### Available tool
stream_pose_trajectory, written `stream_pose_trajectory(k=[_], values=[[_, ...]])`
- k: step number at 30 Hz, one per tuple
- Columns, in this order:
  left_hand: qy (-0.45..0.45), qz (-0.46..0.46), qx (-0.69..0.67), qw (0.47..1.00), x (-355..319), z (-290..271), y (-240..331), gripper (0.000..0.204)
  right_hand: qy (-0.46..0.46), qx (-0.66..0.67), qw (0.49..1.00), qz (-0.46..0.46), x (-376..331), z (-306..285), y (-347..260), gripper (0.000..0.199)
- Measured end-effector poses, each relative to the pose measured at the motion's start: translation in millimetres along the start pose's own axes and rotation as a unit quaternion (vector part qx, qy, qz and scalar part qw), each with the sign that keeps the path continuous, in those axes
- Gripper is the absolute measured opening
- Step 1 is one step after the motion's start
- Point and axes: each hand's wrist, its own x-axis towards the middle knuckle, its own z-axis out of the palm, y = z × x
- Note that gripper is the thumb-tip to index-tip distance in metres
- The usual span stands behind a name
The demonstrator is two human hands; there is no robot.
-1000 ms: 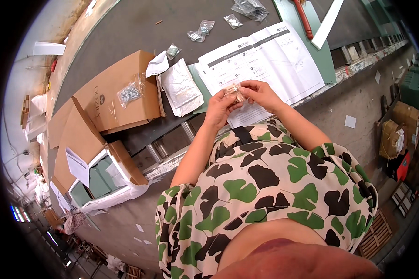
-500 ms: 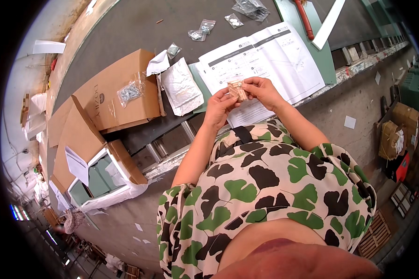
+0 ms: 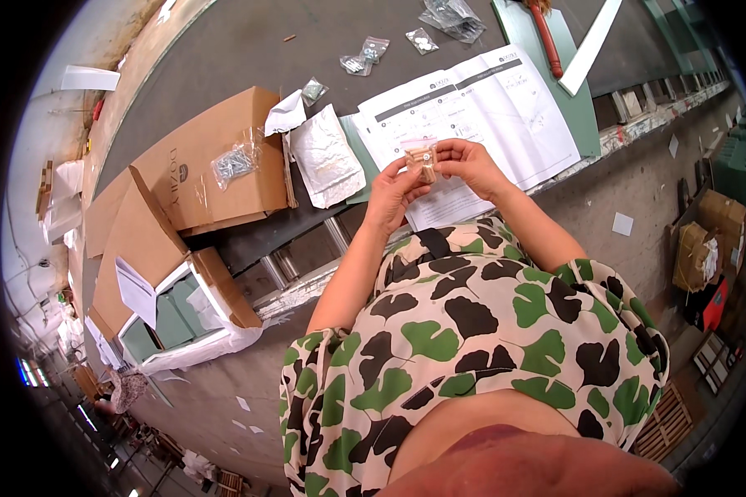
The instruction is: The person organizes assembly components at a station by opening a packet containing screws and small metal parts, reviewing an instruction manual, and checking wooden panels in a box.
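Between my two hands is a small clear zip bag of wooden dowels (image 3: 423,166), held over the lower part of an open instruction booklet (image 3: 481,116). My left hand (image 3: 396,195) pinches the bag's left side with thumb and fingers. On the other side my right hand (image 3: 470,166) grips the bag's right edge. A pale strip with a reddish line shows along the bag's top. The printed pages lie spread on a green board, and crumpled white paper (image 3: 330,157) lies to their left.
Left stands an opened cardboard box (image 3: 211,166) with a bag of screws (image 3: 234,166) on it. A carton of green panels (image 3: 174,319) sits nearer. Small hardware bags (image 3: 365,56) lie beyond the booklet. At right are a red-handled tool (image 3: 545,41) and a white strip (image 3: 590,48).
The bag of dowels has turned in my fingers, so its top strip now shows upright. Both hands keep their hold and have barely shifted.
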Motion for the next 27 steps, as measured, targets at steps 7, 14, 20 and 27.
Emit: stream_pose_trajectory(k=[7, 14, 20, 27], values=[[0.014, -0.014, 0.021, 1.000, -2.7, 4.7, 5.8, 0.033, -0.043, -0.014, 0.999, 0.025, 0.8, 3.5, -5.6, 0.035], [0.001, -0.023, 0.042, 0.999, -3.8, 4.7, 5.2, 0.026, -0.006, -0.058, 0.998, 0.021, 5.6, 3.1, -4.9, 0.023], [-0.023, -0.013, 0.038, 0.999, -1.4, 1.0, 2.0, 0.027, 0.037, -0.019, 0.999, 0.000, 8.3, 1.2, -3.1, 0.022], [0.001, 0.036, -0.033, 0.999, -3.6, 0.1, 2.2, 0.028, -0.010, 0.003, 0.999, 0.037, 0.4, 4.1, -14.2, 0.028]])
